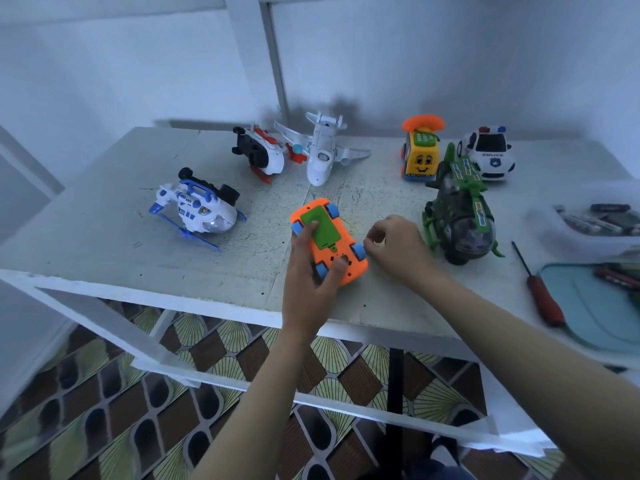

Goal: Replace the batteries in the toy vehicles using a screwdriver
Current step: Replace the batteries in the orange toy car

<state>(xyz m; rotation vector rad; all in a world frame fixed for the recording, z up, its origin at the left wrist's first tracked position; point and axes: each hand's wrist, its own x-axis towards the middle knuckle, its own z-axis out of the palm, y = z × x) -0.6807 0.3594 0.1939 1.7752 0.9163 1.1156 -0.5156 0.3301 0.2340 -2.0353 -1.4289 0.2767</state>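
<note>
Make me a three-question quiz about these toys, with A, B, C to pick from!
1. Where is the screwdriver? A in a hand; B on the table, right of the green helicopter; C on the floor.
2. What colour is the flap on the orange car? A red; B white; C green.
3. How is the orange car held? A wheels up; B wheels down; C on its nose.
Answers: B, it lies beside the helicopter; C, the flap shows green; A, the left hand holds its underside upward.
</note>
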